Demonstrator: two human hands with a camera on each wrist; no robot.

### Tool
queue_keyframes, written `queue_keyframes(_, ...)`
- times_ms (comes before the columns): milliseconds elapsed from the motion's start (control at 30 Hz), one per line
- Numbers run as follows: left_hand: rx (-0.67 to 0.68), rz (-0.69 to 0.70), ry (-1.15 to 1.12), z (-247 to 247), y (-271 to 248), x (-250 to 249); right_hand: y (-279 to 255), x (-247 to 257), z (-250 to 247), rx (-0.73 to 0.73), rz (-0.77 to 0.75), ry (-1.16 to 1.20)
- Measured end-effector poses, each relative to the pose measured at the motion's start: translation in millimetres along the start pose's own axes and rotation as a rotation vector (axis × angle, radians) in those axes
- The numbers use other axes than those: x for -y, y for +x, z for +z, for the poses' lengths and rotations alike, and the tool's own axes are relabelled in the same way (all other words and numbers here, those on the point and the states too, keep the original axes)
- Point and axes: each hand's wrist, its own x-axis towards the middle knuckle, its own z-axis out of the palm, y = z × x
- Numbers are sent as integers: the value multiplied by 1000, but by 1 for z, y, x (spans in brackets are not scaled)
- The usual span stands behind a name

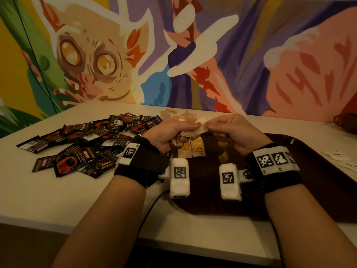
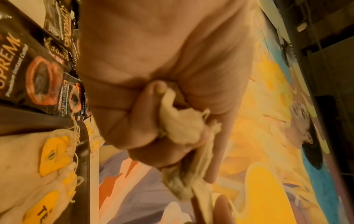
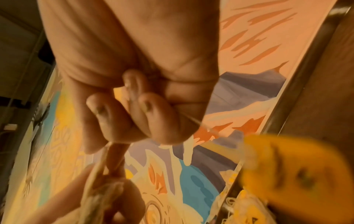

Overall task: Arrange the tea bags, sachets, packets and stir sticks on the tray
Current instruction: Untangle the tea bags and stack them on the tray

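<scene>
Tea bags, crumpled off-white gauze (image 1: 190,130), bunched in the clenched left hand (image 1: 166,135) above the dark brown plastic tray (image 1: 309,190); right hand (image 1: 237,132) pinches one bag's edge, its yellow paper tag (image 1: 223,156) dangling. 2 yellow-tagged tea bags (image 1: 198,149) lie on the tray; black coffee sachets (image 1: 83,146) are heaped on the white table (image 1: 58,198) left of it.

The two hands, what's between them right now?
A pale tea bag, pinched between the left hand and the right hand above the tray; the head view shows it.
</scene>
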Motion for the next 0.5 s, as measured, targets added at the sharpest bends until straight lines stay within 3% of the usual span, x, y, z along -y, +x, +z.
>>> queue_keyframes(133,-43,50,-49,-4,1,1,-1,1,-7,-39,-41,75)
queue_keyframes(500,-188,121,-68,-7,1,0,-5,0,-36,-139,-199,613)
